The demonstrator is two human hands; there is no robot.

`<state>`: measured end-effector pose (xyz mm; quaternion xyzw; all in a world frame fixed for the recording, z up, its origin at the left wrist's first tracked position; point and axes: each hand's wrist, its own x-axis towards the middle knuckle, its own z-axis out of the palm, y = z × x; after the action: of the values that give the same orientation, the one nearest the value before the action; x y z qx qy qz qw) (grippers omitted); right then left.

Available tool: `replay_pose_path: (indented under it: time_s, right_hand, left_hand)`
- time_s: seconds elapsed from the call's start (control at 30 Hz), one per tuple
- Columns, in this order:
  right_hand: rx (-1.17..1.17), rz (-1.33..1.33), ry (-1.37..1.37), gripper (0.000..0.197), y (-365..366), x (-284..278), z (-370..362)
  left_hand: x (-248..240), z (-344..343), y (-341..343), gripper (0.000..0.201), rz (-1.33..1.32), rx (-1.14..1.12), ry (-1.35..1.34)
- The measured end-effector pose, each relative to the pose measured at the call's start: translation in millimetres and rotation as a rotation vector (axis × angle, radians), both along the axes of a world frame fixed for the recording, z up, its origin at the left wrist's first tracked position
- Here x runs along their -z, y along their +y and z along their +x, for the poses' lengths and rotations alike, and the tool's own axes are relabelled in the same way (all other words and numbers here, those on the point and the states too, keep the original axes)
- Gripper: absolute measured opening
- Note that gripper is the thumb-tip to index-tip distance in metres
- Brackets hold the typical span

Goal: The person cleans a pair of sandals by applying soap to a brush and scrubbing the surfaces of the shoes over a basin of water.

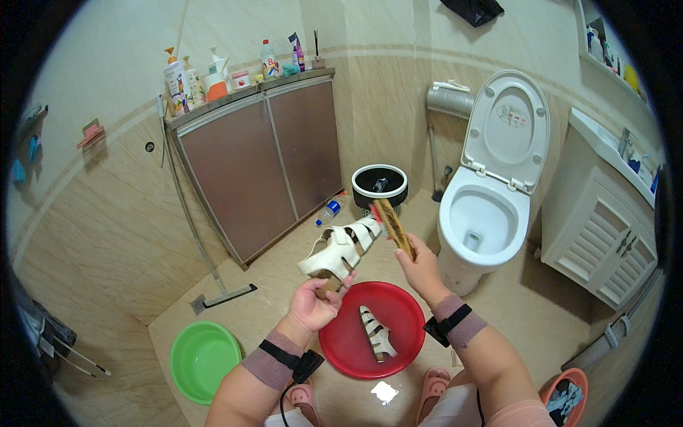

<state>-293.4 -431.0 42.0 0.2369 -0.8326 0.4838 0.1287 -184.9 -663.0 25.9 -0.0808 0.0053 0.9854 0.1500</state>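
My left hand is closed around the heel end of a white strappy sandal, holding it up over the floor with its toe pointing away to the right. In my right hand is a wooden scrub brush, gripped by its near end. The brush's bristles, partly red, meet the sandal's toe or lie very close to it. Below my hands stands a red basin, in which a second white sandal lies on its side.
A green basin stands at the left, near a floor squeegee. Ahead are a trash bin, a plastic bottle and a brown cabinet topped with bottles. The toilet has its lid raised. An orange basket holds cloth.
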Motion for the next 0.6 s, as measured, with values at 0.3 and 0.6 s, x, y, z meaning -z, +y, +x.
replay_pose_path:
  time_s: [0.3, 0.6]
  right_hand:
    - [-0.318, -0.856, -0.942, 0.026, -8.3, -14.8, 10.0]
    - [-0.409, -1.021, -1.008, 0.03, -7.2, -9.9, 9.4]
  left_hand:
    - [-1.0, 4.8, 24.7, 0.09, -1.063, -0.126, 0.405]
    - [-5.9, 4.0, 21.4, 0.111, -1.489, -0.051, 0.695]
